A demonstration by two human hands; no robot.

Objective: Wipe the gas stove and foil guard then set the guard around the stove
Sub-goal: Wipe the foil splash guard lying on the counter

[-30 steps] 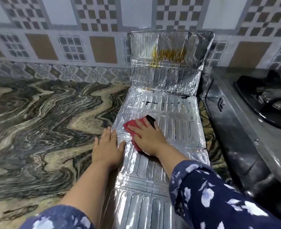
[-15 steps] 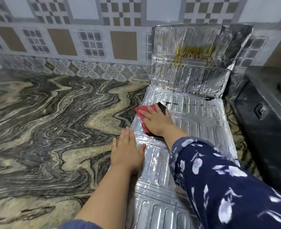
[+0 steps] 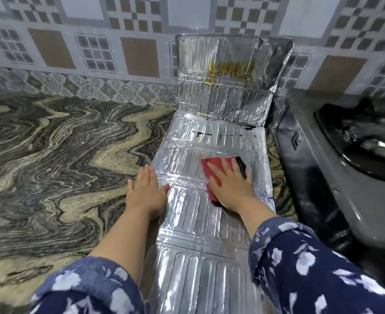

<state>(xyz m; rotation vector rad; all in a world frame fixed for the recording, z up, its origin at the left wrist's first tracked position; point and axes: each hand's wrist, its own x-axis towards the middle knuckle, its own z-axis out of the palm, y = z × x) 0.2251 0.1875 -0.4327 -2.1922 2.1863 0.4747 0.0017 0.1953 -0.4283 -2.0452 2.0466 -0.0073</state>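
Observation:
The ribbed silver foil guard (image 3: pixel 193 214) lies flat along the counter, and its far panel leans upright against the tiled wall, stained yellow-brown near the top. My right hand (image 3: pixel 229 186) presses flat on a red and black sponge (image 3: pixel 214 167) on the guard's middle panel, toward the right side. My left hand (image 3: pixel 145 193) rests flat, palm down, on the guard's left edge and the counter, fingers apart. The grey gas stove (image 3: pixel 336 175) stands at the right, its dark burner well partly in view.
A marbled grey and beige countertop (image 3: pixel 58 159) stretches to the left. The patterned tiled wall (image 3: pixel 92 53) runs along the back. A narrow strip of counter separates the guard from the stove's left side.
My right hand has slid the sponge from the guard's left side to its right side. My left hand has stayed on the left edge. The view has swung back to the right.

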